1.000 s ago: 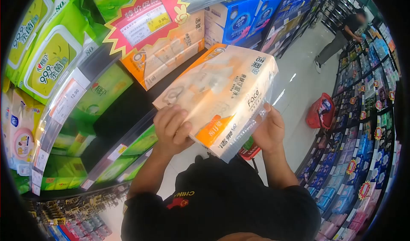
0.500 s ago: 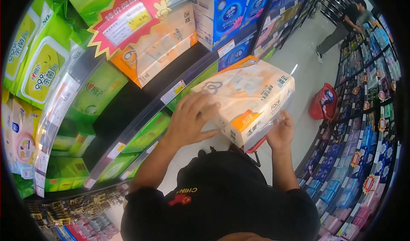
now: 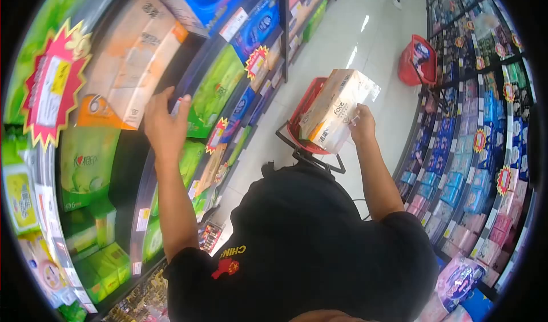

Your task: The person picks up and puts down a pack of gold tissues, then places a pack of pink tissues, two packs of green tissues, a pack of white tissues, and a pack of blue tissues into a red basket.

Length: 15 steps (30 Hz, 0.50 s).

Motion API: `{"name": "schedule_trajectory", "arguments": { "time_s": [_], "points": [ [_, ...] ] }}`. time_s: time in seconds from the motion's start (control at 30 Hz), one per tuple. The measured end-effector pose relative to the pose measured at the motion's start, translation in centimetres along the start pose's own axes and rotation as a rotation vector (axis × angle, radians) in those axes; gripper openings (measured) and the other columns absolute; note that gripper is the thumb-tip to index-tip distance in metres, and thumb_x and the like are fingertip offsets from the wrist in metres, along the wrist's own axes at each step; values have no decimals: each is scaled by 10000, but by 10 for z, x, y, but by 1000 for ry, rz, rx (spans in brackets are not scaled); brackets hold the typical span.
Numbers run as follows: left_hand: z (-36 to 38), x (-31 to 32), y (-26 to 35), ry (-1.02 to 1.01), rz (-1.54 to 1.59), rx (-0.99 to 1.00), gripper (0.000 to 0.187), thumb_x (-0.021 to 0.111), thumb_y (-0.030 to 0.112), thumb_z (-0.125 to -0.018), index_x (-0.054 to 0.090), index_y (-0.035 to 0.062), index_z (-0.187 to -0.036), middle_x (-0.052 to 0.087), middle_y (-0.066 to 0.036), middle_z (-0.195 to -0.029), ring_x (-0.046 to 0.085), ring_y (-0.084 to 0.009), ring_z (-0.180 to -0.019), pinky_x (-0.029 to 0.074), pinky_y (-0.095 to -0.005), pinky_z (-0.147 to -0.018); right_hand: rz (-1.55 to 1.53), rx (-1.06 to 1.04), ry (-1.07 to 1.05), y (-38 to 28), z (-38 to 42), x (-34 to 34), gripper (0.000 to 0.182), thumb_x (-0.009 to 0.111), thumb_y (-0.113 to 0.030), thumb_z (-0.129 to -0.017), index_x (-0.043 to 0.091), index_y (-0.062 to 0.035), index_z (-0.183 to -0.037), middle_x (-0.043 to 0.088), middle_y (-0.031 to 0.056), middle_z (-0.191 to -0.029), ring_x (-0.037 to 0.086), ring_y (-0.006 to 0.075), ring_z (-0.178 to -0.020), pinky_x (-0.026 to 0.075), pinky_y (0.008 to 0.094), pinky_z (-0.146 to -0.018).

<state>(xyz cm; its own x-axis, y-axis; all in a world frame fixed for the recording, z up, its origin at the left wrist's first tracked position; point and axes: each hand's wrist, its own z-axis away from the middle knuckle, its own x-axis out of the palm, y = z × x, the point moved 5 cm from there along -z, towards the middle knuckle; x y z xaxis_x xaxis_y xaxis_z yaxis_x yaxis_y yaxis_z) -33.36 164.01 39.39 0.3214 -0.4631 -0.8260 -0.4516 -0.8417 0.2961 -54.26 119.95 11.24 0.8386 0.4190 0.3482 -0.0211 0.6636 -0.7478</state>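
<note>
My right hand (image 3: 363, 125) grips the clear plastic wrap at one side of a cream-and-orange tissue pack (image 3: 337, 109). The pack is tilted and overlaps a red shopping basket (image 3: 304, 106) in front of my body. On the other side, my left hand (image 3: 165, 121) is raised at the shelf edge with thumb and fingers apart, holding nothing. Just beyond its fingertips another cream-and-orange tissue pack (image 3: 132, 56) stands on the shelf. Green tissue packs (image 3: 216, 88) lie on the shelf below and beyond my left hand.
A pink starburst price sign (image 3: 54, 88) hangs from the left shelf. Blue tissue packs (image 3: 260, 28) fill the shelf farther along. A second red basket (image 3: 414, 65) stands in the aisle by the right-hand shelves (image 3: 456, 168). A person's foot (image 3: 395, 0) shows at the top.
My left hand has let go of the tissue pack and moved left to the shelf. My right hand has lowered the pack over the red basket. The view has turned.
</note>
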Motion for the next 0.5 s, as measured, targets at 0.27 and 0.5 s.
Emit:
{"name": "schedule_trajectory", "arguments": {
  "time_s": [0.27, 0.5],
  "points": [
    [-2, 30, 7, 71, -346, -57, 310, 710, 368, -855, 685, 108, -1022, 634, -63, -911, 616, -269, -880, 486, -410, -751, 51, 122, 308, 48, -45, -76, 152, 626, -258, -857, 555, -124, -873, 551, 43, -919, 538, 200, -861, 458, 350, -749],
    [-5, 46, 7, 132, -435, -29, 284, 698, 369, -870, 687, 115, -996, 631, -36, -869, 617, -245, -789, 485, -381, -676, 146, 209, 281, 83, -81, -104, 167, 618, -253, -848, 586, -93, -884, 548, 38, -892, 547, 177, -830, 457, 345, -745]
  ]
}}
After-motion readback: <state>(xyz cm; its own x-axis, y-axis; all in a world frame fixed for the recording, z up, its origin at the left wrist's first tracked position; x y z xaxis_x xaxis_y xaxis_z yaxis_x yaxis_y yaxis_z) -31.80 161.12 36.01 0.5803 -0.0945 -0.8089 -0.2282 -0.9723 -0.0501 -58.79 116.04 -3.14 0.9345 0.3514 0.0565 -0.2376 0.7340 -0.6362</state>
